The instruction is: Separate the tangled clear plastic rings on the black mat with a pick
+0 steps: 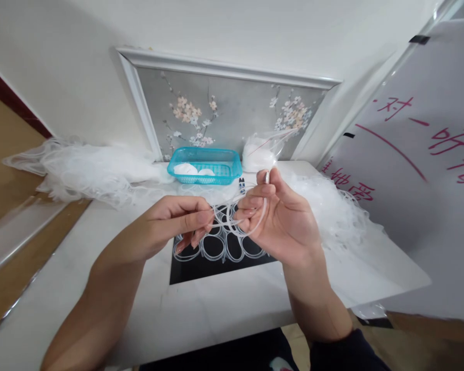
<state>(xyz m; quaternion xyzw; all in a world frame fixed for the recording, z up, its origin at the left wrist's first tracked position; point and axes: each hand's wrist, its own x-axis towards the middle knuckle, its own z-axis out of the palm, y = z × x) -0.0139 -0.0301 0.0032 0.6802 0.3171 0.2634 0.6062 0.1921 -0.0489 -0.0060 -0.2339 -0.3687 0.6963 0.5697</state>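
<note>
My left hand [178,224] is closed, its thumb and forefinger pinching strands of thin white cord or tubing [221,219]. Facing it, my right hand [280,216] curls its fingers around loops of the same cord. A small shiny silver piece [266,178] shows between the right thumb and forefinger; I cannot tell what it is. Both hands are raised above a black mat [185,274], where several coiled loops of pale cord [213,246] lie in rows. The hands partly hide these coils.
A turquoise basket [232,178] holds white rounded items. Beside it are a clear bag [260,152] of white material and a small blue-and-black tool [242,185]. Tangled white cord is heaped left [96,165] and right [340,211]. A whiteboard [410,247] stands at the right.
</note>
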